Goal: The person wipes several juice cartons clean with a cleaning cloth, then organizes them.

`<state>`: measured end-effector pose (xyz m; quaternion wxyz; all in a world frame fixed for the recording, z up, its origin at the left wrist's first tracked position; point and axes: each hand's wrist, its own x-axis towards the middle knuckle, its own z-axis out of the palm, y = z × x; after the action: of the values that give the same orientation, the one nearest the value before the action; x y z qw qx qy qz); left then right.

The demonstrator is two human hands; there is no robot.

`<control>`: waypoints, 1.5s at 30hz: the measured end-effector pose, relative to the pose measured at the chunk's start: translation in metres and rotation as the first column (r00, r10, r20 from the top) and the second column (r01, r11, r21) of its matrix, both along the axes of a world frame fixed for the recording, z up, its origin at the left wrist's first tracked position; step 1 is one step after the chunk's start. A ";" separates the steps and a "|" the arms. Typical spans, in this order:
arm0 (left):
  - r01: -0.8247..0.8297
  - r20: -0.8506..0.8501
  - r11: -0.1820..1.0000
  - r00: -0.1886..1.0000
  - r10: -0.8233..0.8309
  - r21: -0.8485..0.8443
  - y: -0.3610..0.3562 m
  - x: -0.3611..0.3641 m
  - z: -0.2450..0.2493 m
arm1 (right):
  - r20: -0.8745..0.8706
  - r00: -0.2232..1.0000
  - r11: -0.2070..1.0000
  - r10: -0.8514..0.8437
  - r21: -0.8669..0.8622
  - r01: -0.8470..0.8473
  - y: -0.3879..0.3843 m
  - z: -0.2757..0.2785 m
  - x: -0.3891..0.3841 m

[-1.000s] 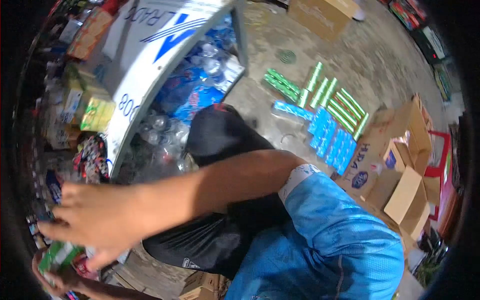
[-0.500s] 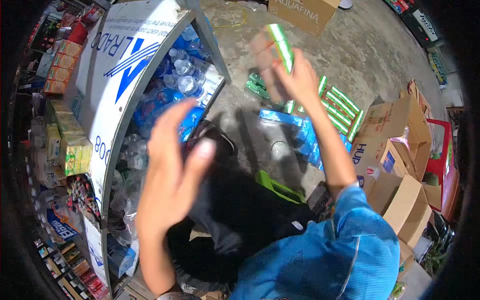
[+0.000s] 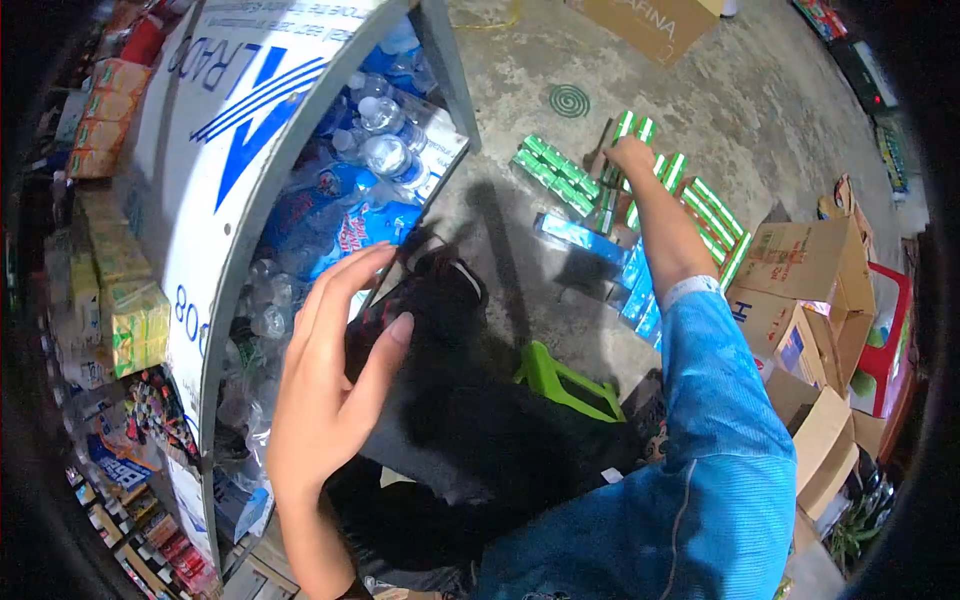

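Reaching out over the rough, stained concrete floor (image 3: 520, 90), the right hand (image 3: 630, 158) is bunched narrow at the green-striped packs (image 3: 712, 215); whether its fingers close around 1 of them I cannot tell. These packs are long, slim and glossy, white and green, and they lie touching the right hand and fanning out to its 4 o'clock. At its 9 o'clock sits a green bundle (image 3: 558, 175), wider and segmented, while shiny blue packs (image 3: 585, 236) lie near its 6 o'clock. Between its 10 and 11 o'clock, a dark green spiral (image 3: 570, 100) lies flat. The left hand (image 3: 335, 375) is wide, palm bare, its thumb spread from its fingers, well apart from the green-striped packs, which are at its 2 o'clock. Clear ribbed plastic bottles (image 3: 393, 158) are at its 12 o'clock, beside a smooth white panel (image 3: 215, 190) with blue lettering at its 11 o'clock. A lime-green plastic frame (image 3: 570, 385) shows at its 3 o'clock. Open brown cardboard boxes (image 3: 795, 255) with creased flaps stand at the right hand's 4 o'clock, beyond the striped rows.
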<state>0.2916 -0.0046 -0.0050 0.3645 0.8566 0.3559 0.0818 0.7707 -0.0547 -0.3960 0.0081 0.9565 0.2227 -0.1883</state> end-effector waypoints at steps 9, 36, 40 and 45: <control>-0.185 0.315 0.983 0.933 0.175 0.001 -0.008 -0.079 0.027 | 0.390 0.887 0.164 0.246 0.885 -0.435 0.058 0.287 -0.117; -0.385 0.765 0.867 0.437 0.472 -0.315 -0.017 -0.238 -0.007 | 0.833 -0.049 0.021 0.552 -0.072 -0.997 0.550 0.444 -0.529; -0.428 0.782 0.862 0.425 0.456 -0.271 -0.020 -0.246 -0.002 | 0.757 -0.067 -0.278 0.651 0.155 -0.948 0.665 0.359 -0.452; -0.493 0.850 0.841 0.324 0.414 -0.222 -0.018 -0.238 -0.006 | 0.878 -0.285 -0.337 0.386 -0.153 -0.929 0.478 0.464 -0.431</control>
<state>0.0539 -0.0225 -0.0107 0.4220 0.5692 0.3393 0.6187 0.3401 0.4238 0.0675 -0.1523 0.3452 0.8607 0.3418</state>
